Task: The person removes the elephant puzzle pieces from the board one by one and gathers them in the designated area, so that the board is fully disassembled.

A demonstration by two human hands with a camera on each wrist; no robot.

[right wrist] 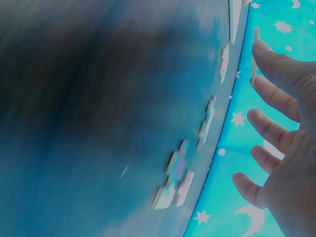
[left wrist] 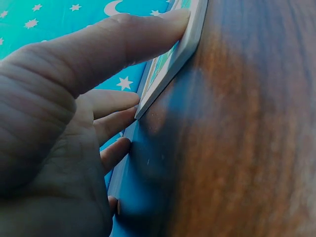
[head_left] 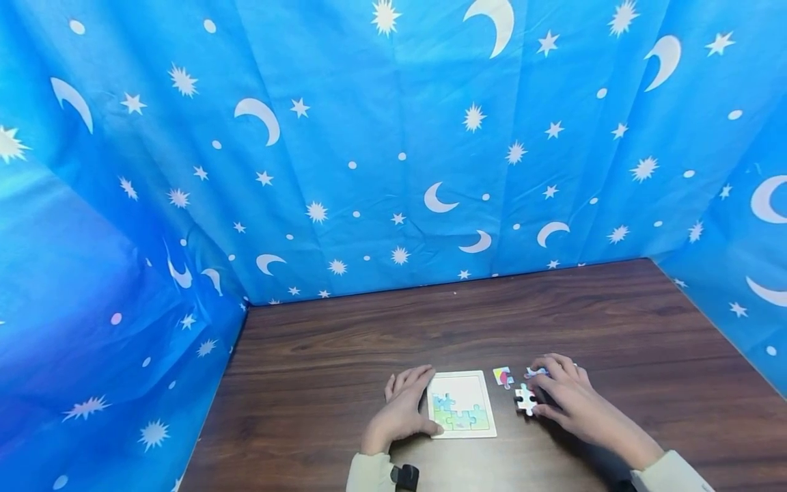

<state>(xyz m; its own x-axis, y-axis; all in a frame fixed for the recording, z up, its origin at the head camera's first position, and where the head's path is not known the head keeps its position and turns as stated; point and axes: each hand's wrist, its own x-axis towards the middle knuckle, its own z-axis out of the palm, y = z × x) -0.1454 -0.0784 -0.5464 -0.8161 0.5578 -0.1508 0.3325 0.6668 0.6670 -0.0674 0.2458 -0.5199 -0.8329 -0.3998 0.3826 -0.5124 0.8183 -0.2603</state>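
Note:
A square puzzle board (head_left: 458, 374) with a pale rim lies on the table, its lower part and left side filled with green and blue pieces. My left hand (head_left: 402, 410) holds the board at its left side, thumb on the rim near the lower left corner. The left wrist view shows the thumb (left wrist: 148, 34) over the rim and fingertips by the corner. My right hand (head_left: 572, 403) pinches a jigsaw piece (head_left: 525, 400) between thumb and forefinger, its pale face showing in the head view. Edge-on, that piece (right wrist: 255, 57) stands above the table in the right wrist view.
A colourful loose piece (head_left: 503, 376) lies right of the board. Another loose piece (head_left: 536, 372) is partly hidden behind my right hand. Several pieces (right wrist: 173, 175) lie on the dark wood table (head_left: 320, 355). Blue cloth (head_left: 381, 137) with stars and moons encloses the table's back and sides.

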